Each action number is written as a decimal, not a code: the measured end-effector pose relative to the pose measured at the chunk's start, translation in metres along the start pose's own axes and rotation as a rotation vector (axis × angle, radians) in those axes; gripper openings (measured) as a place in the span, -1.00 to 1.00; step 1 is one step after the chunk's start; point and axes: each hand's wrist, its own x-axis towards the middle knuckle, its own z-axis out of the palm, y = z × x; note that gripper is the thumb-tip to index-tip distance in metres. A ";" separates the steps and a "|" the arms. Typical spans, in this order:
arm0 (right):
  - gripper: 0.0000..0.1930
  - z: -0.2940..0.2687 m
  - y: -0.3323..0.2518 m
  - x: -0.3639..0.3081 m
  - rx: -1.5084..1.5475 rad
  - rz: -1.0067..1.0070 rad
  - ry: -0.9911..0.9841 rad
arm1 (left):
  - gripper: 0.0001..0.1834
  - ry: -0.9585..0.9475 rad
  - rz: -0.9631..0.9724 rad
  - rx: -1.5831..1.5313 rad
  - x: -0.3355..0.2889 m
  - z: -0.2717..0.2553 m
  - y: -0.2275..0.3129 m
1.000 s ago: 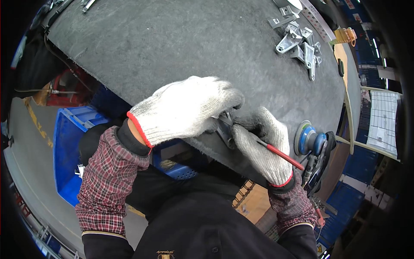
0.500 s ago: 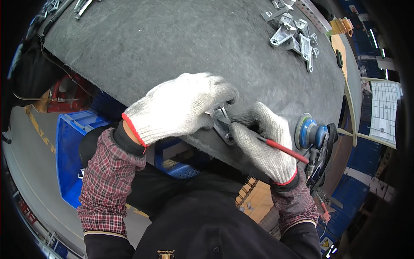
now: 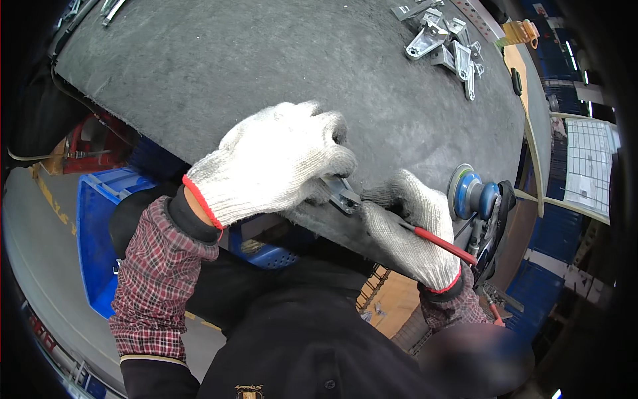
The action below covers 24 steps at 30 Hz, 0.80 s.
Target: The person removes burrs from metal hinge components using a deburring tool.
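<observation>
My left hand [image 3: 276, 163], in a white knitted glove with a red cuff edge, is closed around a small silver metal bracket [image 3: 343, 197] near the front edge of the grey table. Its fingers hide the upper part of the bracket. To the right, my gloved right hand [image 3: 415, 229] is closed around a slim hand tool with a red handle [image 3: 442, 243]. The handle's back end sticks out past the wrist. The tool's working tip is hidden behind the fingers. The right fingertips are beside the lower end of the bracket; whether they touch it I cannot tell.
Several silver brackets [image 3: 448, 50] lie piled at the far right of the grey table [image 3: 219, 73]. A blue round-pad sander [image 3: 473, 193] rests at the table's right edge. At lower left stands a blue bin [image 3: 96, 246]. A blurred dark shape [image 3: 475, 359] covers the lower right.
The bracket has turned in my left hand, and less of it shows. My right hand has drawn slightly away from it, still holding the red-handled tool. The whole view has shifted a little.
</observation>
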 end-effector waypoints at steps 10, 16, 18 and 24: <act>-0.81 -0.005 -0.001 0.002 -0.047 -0.024 -0.094 | -0.60 -0.004 -0.016 -0.001 0.001 0.001 0.003; -0.79 -0.006 -0.001 0.002 -0.092 -0.073 -0.071 | -0.62 0.031 0.007 0.013 0.000 0.001 0.004; -0.80 -0.006 -0.002 0.003 -0.069 -0.049 -0.056 | -0.62 0.007 -0.026 0.019 0.001 0.000 0.006; -0.83 -0.014 0.001 -0.014 -0.041 0.031 -0.057 | -0.61 0.025 -0.021 -0.001 -0.001 0.002 0.004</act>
